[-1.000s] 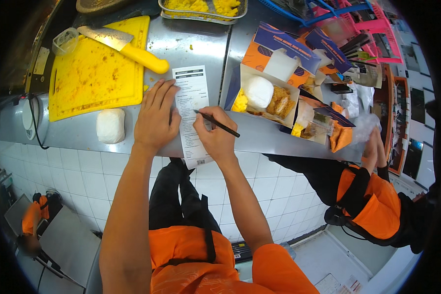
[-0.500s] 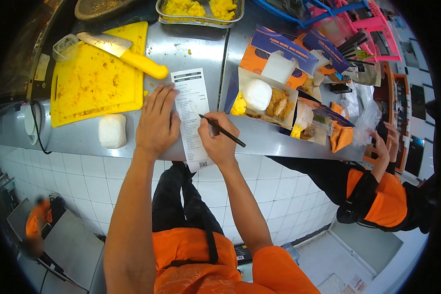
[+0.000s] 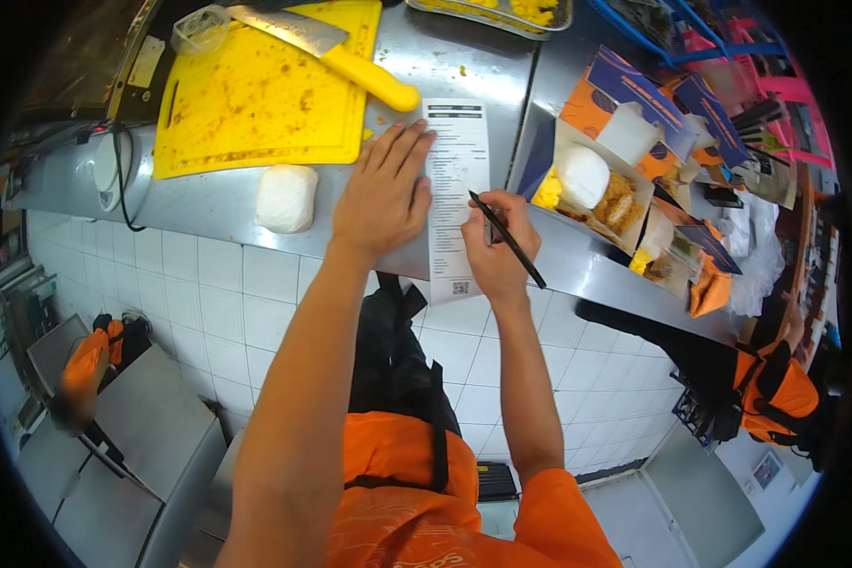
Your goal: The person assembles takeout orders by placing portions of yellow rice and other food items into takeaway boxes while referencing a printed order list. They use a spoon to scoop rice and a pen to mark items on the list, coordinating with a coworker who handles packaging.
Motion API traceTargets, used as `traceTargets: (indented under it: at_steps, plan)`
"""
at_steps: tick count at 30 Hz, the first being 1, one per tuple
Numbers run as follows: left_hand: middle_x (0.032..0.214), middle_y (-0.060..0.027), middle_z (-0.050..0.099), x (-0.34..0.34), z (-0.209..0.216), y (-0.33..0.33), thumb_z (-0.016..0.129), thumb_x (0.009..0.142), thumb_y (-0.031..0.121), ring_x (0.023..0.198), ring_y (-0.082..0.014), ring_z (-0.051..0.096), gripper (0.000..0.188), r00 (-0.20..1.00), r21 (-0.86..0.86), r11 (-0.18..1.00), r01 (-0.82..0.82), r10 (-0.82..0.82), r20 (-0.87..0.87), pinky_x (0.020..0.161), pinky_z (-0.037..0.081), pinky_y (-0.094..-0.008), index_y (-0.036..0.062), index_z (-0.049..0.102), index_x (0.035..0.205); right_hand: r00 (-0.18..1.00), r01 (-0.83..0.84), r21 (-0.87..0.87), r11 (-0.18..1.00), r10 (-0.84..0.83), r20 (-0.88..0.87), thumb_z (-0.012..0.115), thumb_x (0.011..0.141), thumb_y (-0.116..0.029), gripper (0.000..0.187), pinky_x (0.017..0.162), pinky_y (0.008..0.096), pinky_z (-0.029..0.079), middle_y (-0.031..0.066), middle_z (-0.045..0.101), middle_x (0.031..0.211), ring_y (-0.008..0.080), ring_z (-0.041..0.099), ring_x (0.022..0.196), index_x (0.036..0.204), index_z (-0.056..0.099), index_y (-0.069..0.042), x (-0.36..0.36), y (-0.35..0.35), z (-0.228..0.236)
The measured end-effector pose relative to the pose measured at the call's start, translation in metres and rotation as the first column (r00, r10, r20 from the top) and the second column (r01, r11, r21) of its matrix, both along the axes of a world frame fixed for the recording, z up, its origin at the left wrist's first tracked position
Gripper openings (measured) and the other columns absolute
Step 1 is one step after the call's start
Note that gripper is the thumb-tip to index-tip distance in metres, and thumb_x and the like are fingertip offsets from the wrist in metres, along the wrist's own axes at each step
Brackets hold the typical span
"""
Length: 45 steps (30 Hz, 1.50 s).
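A long printed receipt [image 3: 456, 170] lies on the steel counter, its lower end hanging over the front edge. My left hand [image 3: 383, 192] rests flat on the counter at the receipt's left side, fingers stretched out. In my right hand [image 3: 504, 244] is a black pen [image 3: 511, 242], gripped between the fingers, with its upper tip over the receipt's right part. A white rice block [image 3: 286, 199] sits on the counter to the left of my left hand. To the right of the receipt stands an open meal box [image 3: 592, 142] holding rice, fried chicken and yellow egg.
A yellow cutting board [image 3: 265, 95] bears a yellow-handled knife [image 3: 374, 80] and a clear plastic mould [image 3: 202, 31]. A metal tray [image 3: 502, 26] of egg stands at the back. More boxes, an orange cloth [image 3: 710, 287] and plastic bags [image 3: 757, 251] are at right, near a co-worker [image 3: 776, 388].
My view has shifted, so the counter now appears further right and higher. The pen stays in my right hand over the receipt; my left hand still lies flat. The co-worker at right has shifted.
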<state>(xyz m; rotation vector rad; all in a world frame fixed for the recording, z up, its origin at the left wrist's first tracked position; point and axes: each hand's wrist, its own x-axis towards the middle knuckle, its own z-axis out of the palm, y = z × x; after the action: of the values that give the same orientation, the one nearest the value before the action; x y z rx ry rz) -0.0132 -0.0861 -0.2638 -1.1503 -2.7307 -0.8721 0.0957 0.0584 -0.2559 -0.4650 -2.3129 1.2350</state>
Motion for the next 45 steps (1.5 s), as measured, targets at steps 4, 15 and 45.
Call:
traceTargets:
  at_steps: [4,15,45]
  plan:
    - [0.146,-0.0127,0.048,0.001,0.000,0.000,0.053,0.089,0.017,0.137,-0.0324,0.041,0.052,1.000,-0.010,1.000,0.002,-0.002,0.000,0.115,0.030,-0.0486,0.0049,0.049,0.139,0.989,-0.148,-0.099,0.984,0.149,-0.002,0.070,0.082,-0.001,0.015,0.062,0.0243,0.049,0.0059,0.067,0.082,0.0092,0.061,0.071,0.096,0.064,0.000,-0.007,0.000,0.001]
    - [0.147,-0.0126,0.046,0.000,0.001,0.000,0.052,0.089,0.017,0.139,-0.0324,0.039,0.051,0.999,-0.013,1.000,0.007,-0.006,0.047,0.116,0.029,-0.0488,0.0045,0.048,0.139,0.977,-0.201,-0.110,0.973,0.207,0.048,0.070,0.080,-0.002,0.012,0.067,0.0321,0.055,0.0131,0.068,0.085,0.0245,0.070,0.076,0.091,0.064,-0.001,-0.010,-0.002,0.004]
    - [0.148,-0.0109,0.047,0.002,0.002,0.001,0.053,0.090,0.014,0.139,-0.0328,0.039,0.047,1.000,-0.037,0.999,-0.004,0.004,0.018,0.117,0.029,-0.0494,0.0132,0.054,0.137,0.984,-0.058,-0.151,0.987,0.082,0.161,0.067,0.079,-0.003,0.010,0.062,0.0324,0.051,0.0123,0.062,0.078,0.0234,0.063,0.066,0.086,0.060,-0.003,0.023,0.006,0.013]
